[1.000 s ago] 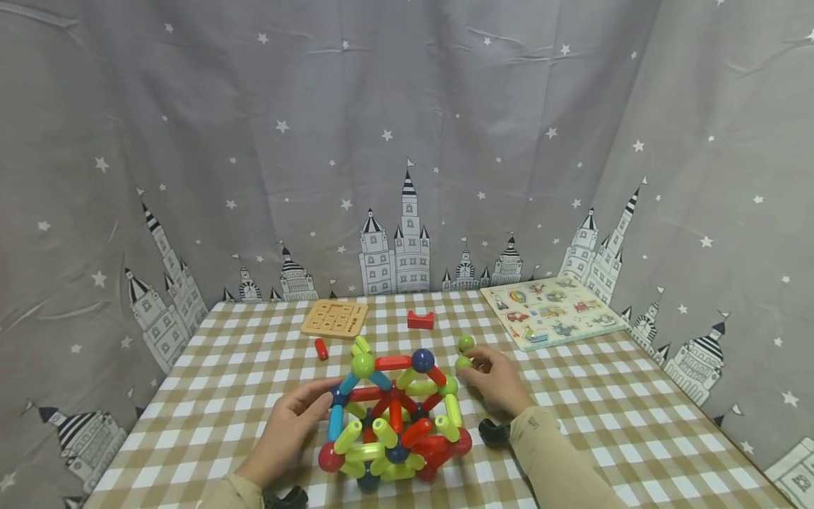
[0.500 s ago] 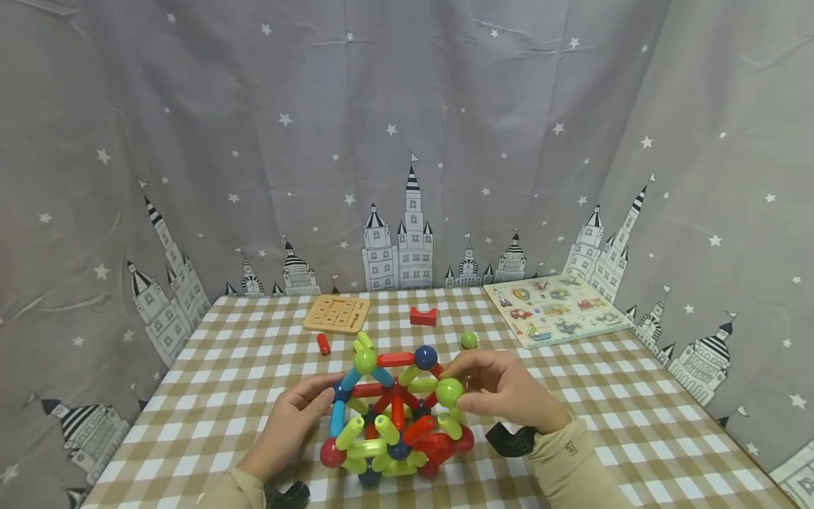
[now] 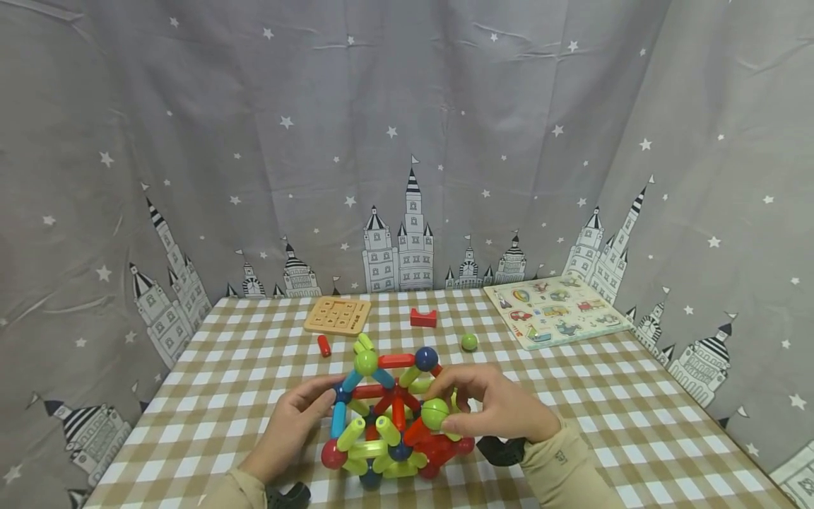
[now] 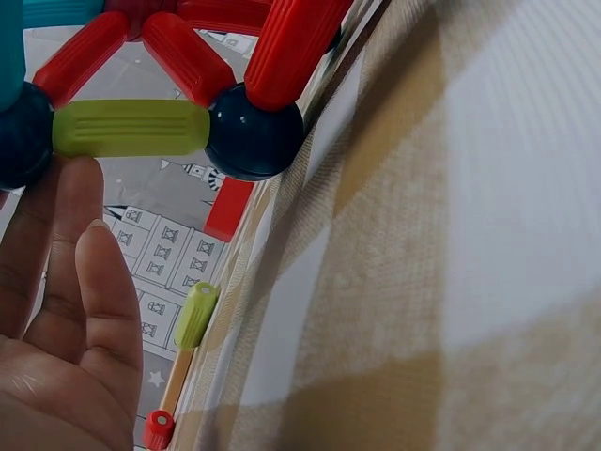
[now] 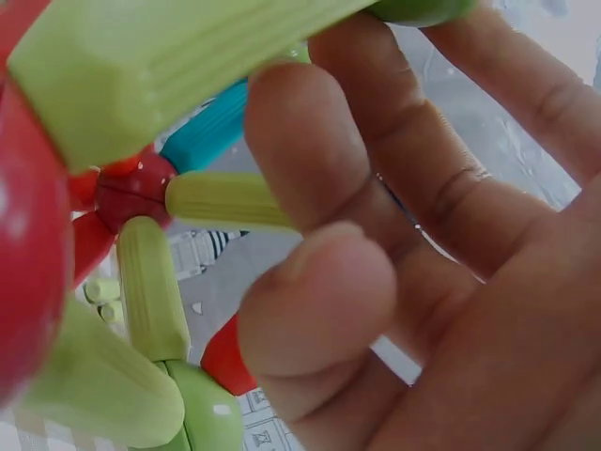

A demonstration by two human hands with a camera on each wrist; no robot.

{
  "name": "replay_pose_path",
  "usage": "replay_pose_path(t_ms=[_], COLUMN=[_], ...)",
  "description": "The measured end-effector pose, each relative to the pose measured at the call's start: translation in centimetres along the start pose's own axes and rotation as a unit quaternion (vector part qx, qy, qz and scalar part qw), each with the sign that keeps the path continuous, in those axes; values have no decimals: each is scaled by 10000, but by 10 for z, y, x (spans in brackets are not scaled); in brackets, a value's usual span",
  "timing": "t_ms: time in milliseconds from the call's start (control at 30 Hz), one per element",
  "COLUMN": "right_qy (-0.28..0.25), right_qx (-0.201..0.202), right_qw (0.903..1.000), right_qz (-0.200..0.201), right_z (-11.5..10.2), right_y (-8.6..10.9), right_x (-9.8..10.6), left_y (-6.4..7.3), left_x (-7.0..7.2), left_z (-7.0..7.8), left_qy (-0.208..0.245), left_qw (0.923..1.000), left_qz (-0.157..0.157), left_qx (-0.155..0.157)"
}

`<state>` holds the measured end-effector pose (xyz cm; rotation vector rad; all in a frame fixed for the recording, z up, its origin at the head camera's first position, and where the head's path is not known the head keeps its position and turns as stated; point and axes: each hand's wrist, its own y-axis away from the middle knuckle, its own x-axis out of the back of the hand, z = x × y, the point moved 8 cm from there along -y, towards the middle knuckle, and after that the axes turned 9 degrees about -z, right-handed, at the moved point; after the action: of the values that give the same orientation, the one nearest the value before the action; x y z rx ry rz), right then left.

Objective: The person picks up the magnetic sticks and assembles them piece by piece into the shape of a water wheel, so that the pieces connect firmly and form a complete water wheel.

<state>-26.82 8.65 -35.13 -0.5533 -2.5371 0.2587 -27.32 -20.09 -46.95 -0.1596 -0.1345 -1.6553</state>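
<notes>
A magnetic ball-and-rod structure (image 3: 398, 410), with red, blue and green pieces, stands on the checked tablecloth. At its left side my left hand (image 3: 292, 428) holds a dark blue ball (image 3: 342, 393) between thumb and fingers. In the left wrist view, fingertips (image 4: 80, 178) touch the structure by that ball and a green rod (image 4: 131, 128). My right hand (image 3: 496, 406) pinches a green ball (image 3: 435, 414) at the structure's front right, close to a red rod (image 3: 417, 431); whether they touch is unclear. Only an edge of this green ball (image 5: 423, 9) shows in the right wrist view.
Another green ball (image 3: 469, 343) lies behind my right hand. Further back are a red notched block (image 3: 423, 318), a wooden number puzzle (image 3: 337, 315) and a picture puzzle board (image 3: 556, 311). A loose red rod (image 3: 324, 346) lies left of the structure's top. A grey curtain (image 3: 407, 106) surrounds the table.
My right hand has picked up one of the two loose green balls and carried it left and nearer, to the structure's front right. My left hand stays at the structure's left side.
</notes>
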Motion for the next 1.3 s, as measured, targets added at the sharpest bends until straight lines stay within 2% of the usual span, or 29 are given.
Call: replay_pose_path(t_ms=[100, 167, 233, 267, 300, 333, 400, 433, 467, 533, 600, 667, 733, 833, 933, 1033, 1167, 1233, 1300], right_qy=[-51, -78, 13, 109, 264, 430, 744, 875, 951, 1118, 1157, 1232, 1529, 1888, 2093, 1928, 1213, 800, 495], right_qx=[-34, 102, -39, -223, -454, -796, -1732, -2137, -2475, -2935, -3171, -3220, -3233, -3243, -3321, -3319, -3061, -2771, -2370], right_qw=[10000, 9994, 9944, 9875, 9765, 9614, 9235, 9073, 8973, 8868, 8870, 8944, 8951, 8919, 8845, 8893, 9034, 9076, 9096], right_qz=[54, 319, 1056, 1558, 2091, 2600, 3341, 3514, 3529, 3391, 3150, 2849, 2660, 2524, 2520, 2488, 2747, 3051, 3378], right_z=[3, 7, 20, 31, 45, 61, 96, 113, 128, 153, 171, 183, 190, 191, 190, 189, 179, 163, 137], right_y=[1, 3, 8, 11, 15, 20, 30, 35, 38, 41, 41, 38, 35, 32, 31, 32, 35, 35, 33], right_x=[2, 12, 34, 48, 64, 79, 103, 111, 116, 121, 122, 119, 117, 113, 110, 107, 108, 110, 112], left_y=[0, 0, 0, -1, -1, -1, -1, 0, 0, 0, 0, 0, -1, -1, -1, 0, 0, 0, -1], left_x=[0, 0, 0, 0, 0, 0, -1, -1, -1, -2, -3, -3, -4, -4, -3, -2, -1, -1, -1], left_z=[0, 1, 2, 2, 3, 3, 3, 2, 2, 0, -1, -1, -1, -1, 0, 1, 1, 0, -2], left_qy=[18, 12, -16, -35, -47, -48, -23, -5, 11, 44, 79, 95, 95, 84, 65, 27, 19, 21, 24], left_qw=[10000, 10000, 10000, 10000, 10000, 10000, 10000, 10000, 10000, 10000, 10000, 9999, 9999, 9999, 9999, 9998, 9998, 9998, 9999], left_qz=[7, 5, 8, 5, 8, 16, 22, 3, -8, -16, -36, -31, -35, -79, -86, -93, -110, -108, -103], left_qx=[46, 53, 40, 22, 4, -11, -12, -17, -9, 0, 8, 7, -4, -29, -98, -164, -178, -173, -126])
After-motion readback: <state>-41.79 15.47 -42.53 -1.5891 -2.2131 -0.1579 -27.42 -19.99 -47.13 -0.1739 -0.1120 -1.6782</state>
